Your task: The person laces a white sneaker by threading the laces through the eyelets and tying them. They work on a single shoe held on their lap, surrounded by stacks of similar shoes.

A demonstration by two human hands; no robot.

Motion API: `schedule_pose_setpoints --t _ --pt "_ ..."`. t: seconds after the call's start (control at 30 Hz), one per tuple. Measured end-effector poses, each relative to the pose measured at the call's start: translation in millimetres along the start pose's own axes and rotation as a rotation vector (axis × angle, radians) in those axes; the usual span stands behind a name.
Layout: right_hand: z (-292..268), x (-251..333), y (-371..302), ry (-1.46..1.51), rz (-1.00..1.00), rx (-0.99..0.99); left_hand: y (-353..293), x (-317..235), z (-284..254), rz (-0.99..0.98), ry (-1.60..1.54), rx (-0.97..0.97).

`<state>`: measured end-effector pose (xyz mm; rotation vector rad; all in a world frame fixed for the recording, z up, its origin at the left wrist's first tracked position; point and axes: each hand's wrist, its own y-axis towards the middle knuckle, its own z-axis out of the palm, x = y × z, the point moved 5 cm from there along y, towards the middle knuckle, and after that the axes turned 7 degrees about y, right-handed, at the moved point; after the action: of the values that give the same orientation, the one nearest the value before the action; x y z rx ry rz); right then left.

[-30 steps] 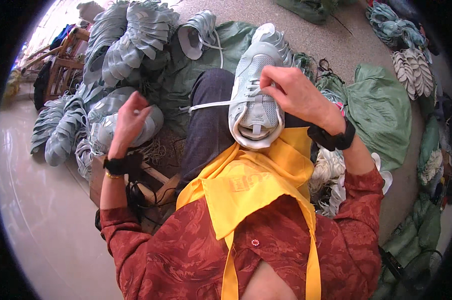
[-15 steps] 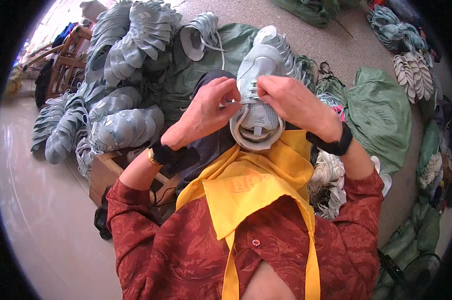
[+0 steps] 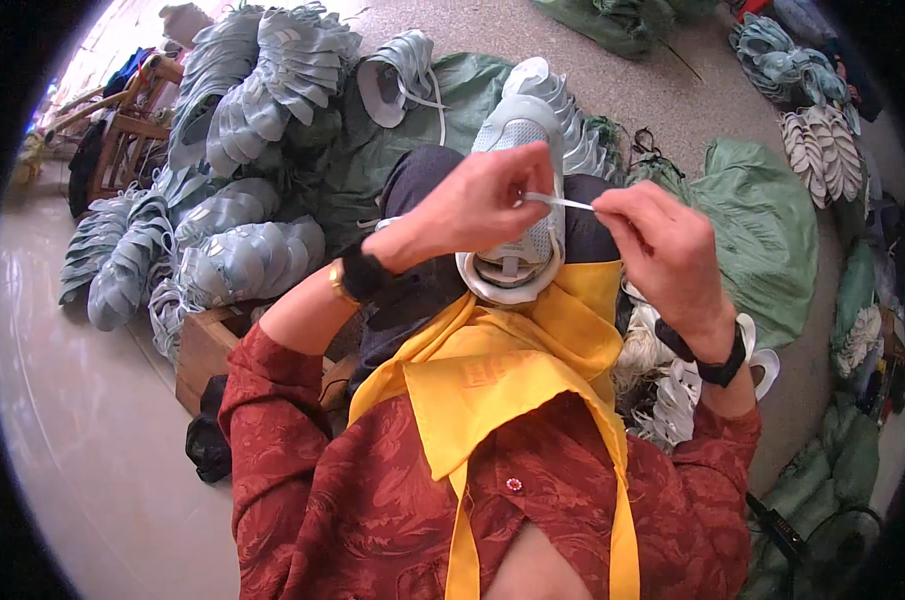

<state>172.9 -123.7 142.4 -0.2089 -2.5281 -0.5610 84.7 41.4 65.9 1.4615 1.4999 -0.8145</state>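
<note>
A pale grey-blue shoe upper (image 3: 517, 262) rests across my lap, its heel opening toward me and its toe pointing away. Above it, a white shoelace (image 3: 562, 202) is stretched between my two hands. My left hand (image 3: 487, 200) is closed on the lace over the middle of the upper, hiding part of the eyelets. Off to the right of the upper, my right hand (image 3: 662, 245) pinches the lace between thumb and fingertips. A yellow apron (image 3: 512, 385) lies beneath the heel end.
Stacks of grey-blue shoe uppers (image 3: 257, 255) stand on the left beside a wooden box (image 3: 207, 355). Another upper with a loose lace (image 3: 402, 75) lies on green sacking. At right are a green sack (image 3: 762, 240), white laces (image 3: 657, 345) and pale bundled pieces (image 3: 820, 155).
My right hand has moved right and toward me, drawing the lace out straight. My left hand has shifted right over the upper.
</note>
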Motion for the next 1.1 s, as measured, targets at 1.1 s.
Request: schedule_pose_setpoints --t 1.1 --pt "44.3 -102.6 -96.0 0.192 0.441 -0.220 -80.1 48.0 -95.8 -0.368 -0.443 -0.424"
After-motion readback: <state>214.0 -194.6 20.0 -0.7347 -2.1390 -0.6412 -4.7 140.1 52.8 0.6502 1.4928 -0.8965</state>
